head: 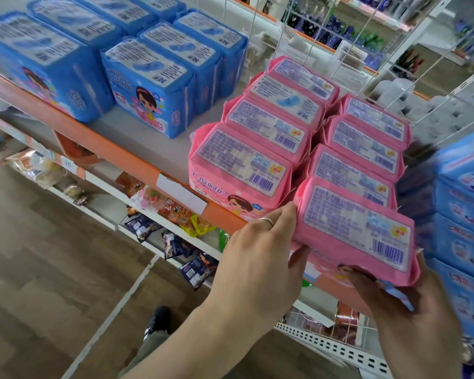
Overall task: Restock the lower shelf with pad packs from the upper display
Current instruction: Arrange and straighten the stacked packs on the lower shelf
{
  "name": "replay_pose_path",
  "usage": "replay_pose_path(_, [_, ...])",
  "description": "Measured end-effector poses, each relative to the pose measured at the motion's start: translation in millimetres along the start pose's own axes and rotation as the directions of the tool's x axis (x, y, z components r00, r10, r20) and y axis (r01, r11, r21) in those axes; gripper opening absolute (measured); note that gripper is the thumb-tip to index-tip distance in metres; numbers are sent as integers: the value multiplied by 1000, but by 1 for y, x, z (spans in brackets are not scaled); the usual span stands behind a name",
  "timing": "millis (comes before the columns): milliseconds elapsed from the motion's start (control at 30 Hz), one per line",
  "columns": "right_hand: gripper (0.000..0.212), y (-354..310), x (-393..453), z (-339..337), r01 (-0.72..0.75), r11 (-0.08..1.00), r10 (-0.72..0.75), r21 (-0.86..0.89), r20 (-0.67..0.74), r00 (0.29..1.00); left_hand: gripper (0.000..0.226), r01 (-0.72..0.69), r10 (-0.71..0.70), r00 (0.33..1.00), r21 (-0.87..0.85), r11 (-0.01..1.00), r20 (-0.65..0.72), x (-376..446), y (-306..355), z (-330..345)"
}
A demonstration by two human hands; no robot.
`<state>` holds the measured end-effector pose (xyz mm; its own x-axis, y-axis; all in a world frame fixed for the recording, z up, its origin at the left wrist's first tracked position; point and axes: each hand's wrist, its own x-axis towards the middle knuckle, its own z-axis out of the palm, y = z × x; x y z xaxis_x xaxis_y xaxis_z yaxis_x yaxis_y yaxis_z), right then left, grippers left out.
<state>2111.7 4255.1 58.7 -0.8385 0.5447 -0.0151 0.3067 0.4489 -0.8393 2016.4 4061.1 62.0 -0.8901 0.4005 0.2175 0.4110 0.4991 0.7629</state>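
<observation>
Shop shelving fills the view, and on the upper shelf (137, 149), edged with an orange strip (115, 154), stand two rows of pink pad packs, barcodes up. At the near end of the right-hand row, the front pink pack (353, 231) juts out past the shelf edge, tilted slightly toward the camera, and both hands are on it. The left hand (257, 258) grips its left end, fingers curled over the top corner and thumb tucked under the lower edge; a ring (266, 220) sits on one finger. The right hand (411, 318) holds the pack from below at its near right corner, fingers bent up against the front face (how far they wrap is hidden by the pack itself). Just behind it, the rest of that row (367, 149) runs back in three packs, and the left-hand pink row (266, 138) sits touching alongside, four packs deep. Farther left on the same shelf are blue packs (148, 83) in several rows, with a bare stretch of shelf between them and the pink ones. At the right edge, a blurred stack of blue packs (465, 214) rises close to the camera. Below, lower shelves (101, 184) carry snack packets (175, 212), and a dark shoe (159, 318) stands on the wood-look floor (39, 269).
</observation>
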Motion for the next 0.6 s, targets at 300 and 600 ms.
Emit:
replay_pose_path(300, [56, -16, -9, 21, 27, 989, -50, -143, -159, 986, 56, 20, -21, 999, 39, 999, 33, 4, 7, -3])
replay_pose_path(600, [62, -21, 4, 13, 18, 981, -47, -193, -144, 988, 66, 70, -64, 993, -62, 996, 94, 10, 16, -3])
